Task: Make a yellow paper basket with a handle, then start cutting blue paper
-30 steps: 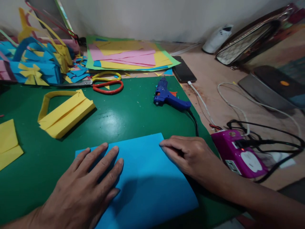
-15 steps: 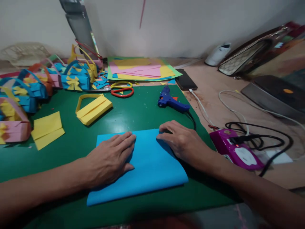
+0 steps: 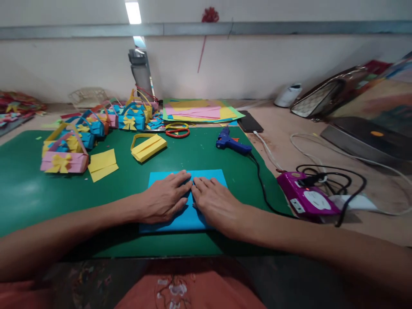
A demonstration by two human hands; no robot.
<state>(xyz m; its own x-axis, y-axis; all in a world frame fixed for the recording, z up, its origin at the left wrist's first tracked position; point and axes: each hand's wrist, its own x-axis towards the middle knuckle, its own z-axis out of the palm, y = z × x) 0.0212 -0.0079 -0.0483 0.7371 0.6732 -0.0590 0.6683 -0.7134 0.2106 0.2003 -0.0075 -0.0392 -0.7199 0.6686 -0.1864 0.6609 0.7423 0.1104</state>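
Observation:
A folded blue paper sheet (image 3: 161, 178) lies flat on the green cutting mat (image 3: 28, 193) in front of me. My left hand (image 3: 165, 198) presses palm-down on its left half, fingers spread toward the middle. Beside it my right hand (image 3: 214, 204) presses flat on the right half. The fingertips of both hands nearly touch at the sheet's centre. Neither hand grips anything.
A yellow paper basket (image 3: 148, 146), a yellow sheet (image 3: 102, 164) and several finished paper baskets (image 3: 64, 161) sit left and behind. Scissors (image 3: 177, 130), a blue glue gun (image 3: 230, 143), stacked coloured paper (image 3: 199, 111), a phone (image 3: 249, 122) and a purple power strip (image 3: 307, 199) with cables lie around.
The view has pulled back and up. Both hands slid inward along the blue sheet until their fingertips met at its centre.

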